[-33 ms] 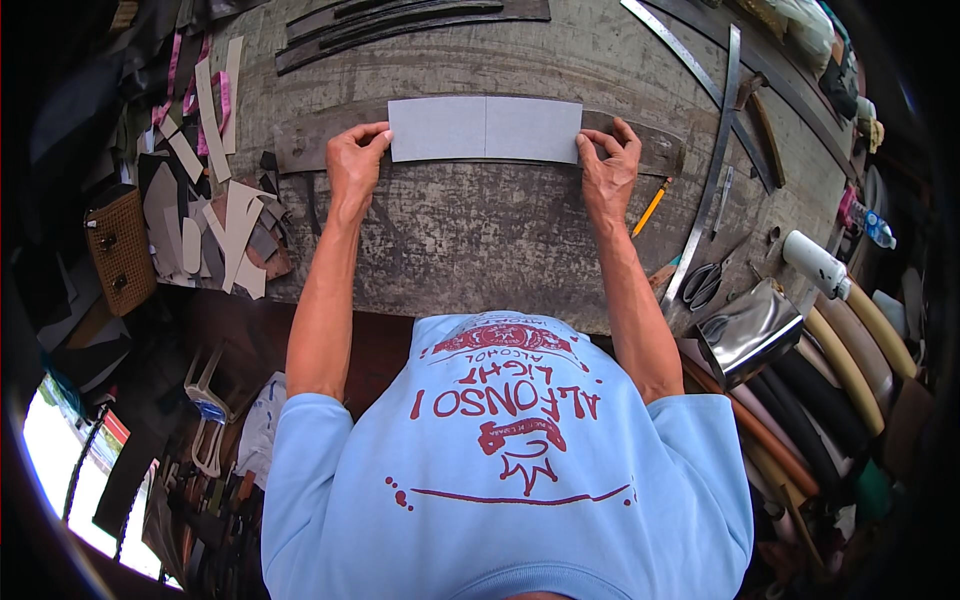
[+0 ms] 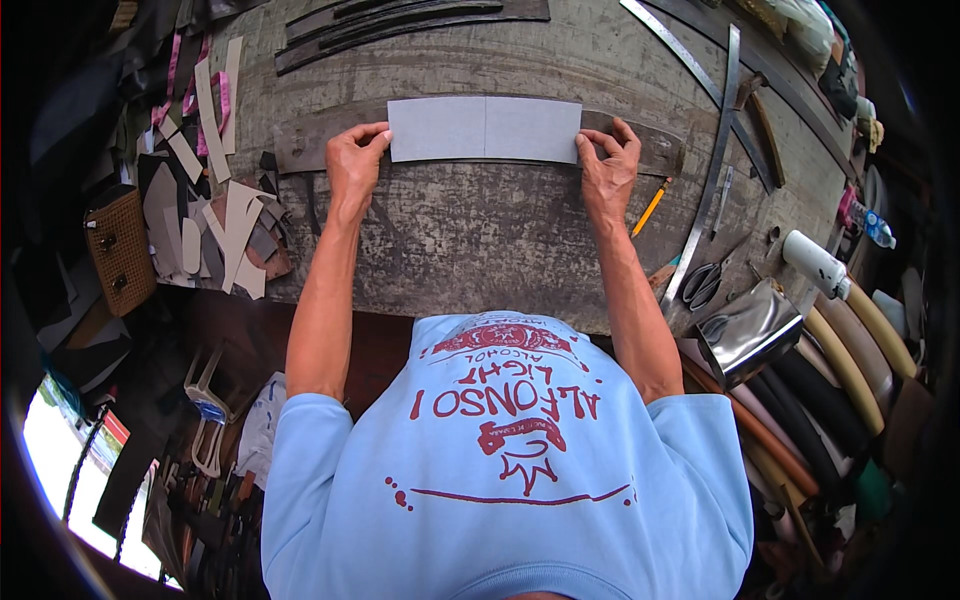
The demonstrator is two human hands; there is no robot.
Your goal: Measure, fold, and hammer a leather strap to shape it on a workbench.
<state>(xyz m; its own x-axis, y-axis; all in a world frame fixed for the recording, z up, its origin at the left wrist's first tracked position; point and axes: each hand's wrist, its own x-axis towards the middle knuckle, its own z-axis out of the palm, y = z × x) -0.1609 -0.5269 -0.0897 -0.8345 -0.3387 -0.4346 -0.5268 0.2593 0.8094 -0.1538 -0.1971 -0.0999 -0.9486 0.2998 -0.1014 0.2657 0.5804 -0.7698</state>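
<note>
A pale grey rectangular sheet [image 2: 440, 130] with a vertical line across its middle lies over a long, dark brown-grey flat strip [image 2: 300, 145] on the worn worktable [image 2: 460, 240]. My left hand [image 2: 355, 160] pinches the sheet's left end between thumb and finger. At the right end, my right hand [image 2: 607, 170] has its thumb and fingers closed on the sheet's edge. Just below that hand lies a yellow pencil [image 2: 651, 208], and further right are a long steel ruler [image 2: 715, 170] and black scissors [image 2: 703, 285].
Dark strips [image 2: 410, 30] lie at the back. Paper scraps [image 2: 190, 240], pink tape and a woven brown case [image 2: 120, 250] crowd the left. A metal can [image 2: 750, 330], white cylinder [image 2: 812, 262], water bottle [image 2: 878, 228] and material rolls [image 2: 840, 390] are at right.
</note>
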